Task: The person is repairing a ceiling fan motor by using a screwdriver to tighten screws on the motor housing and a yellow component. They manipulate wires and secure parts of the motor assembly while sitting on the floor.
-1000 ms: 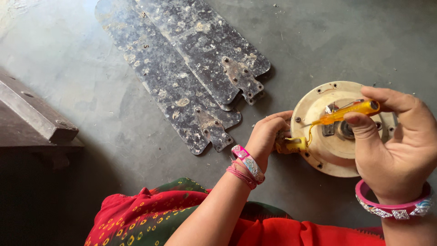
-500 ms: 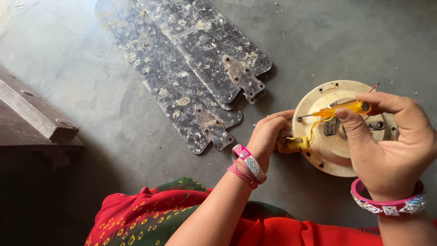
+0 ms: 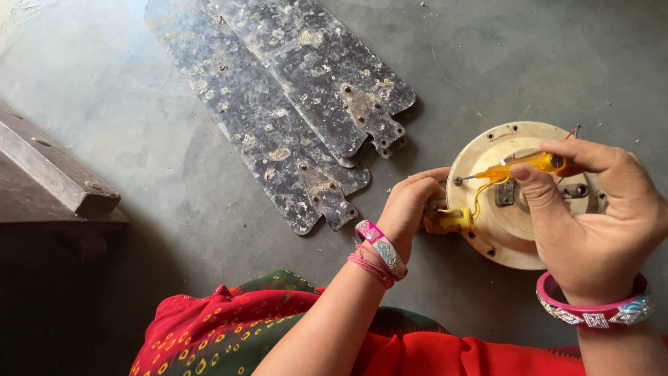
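Observation:
A round cream fan motor housing (image 3: 487,230) lies on the grey floor at the right. My right hand (image 3: 598,216) grips a yellow-handled screwdriver (image 3: 518,166) held sideways, its tip resting on the housing's left rim. My left hand (image 3: 410,205) is closed at the housing's left edge, holding a small yellow part (image 3: 449,221) joined to a yellow wire. A dark metal fitting (image 3: 506,193) sits at the housing's middle.
Three dirty, speckled dark fan blades (image 3: 278,118) lie stacked on the floor (image 3: 125,160) up and left of the housing. A dark wooden beam (image 3: 52,170) juts in at the left edge. My red patterned clothing (image 3: 229,334) fills the bottom.
My right hand and the screwdriver have shifted slightly left and down, bringing the tip to the housing's left rim. My left hand stays at the edge.

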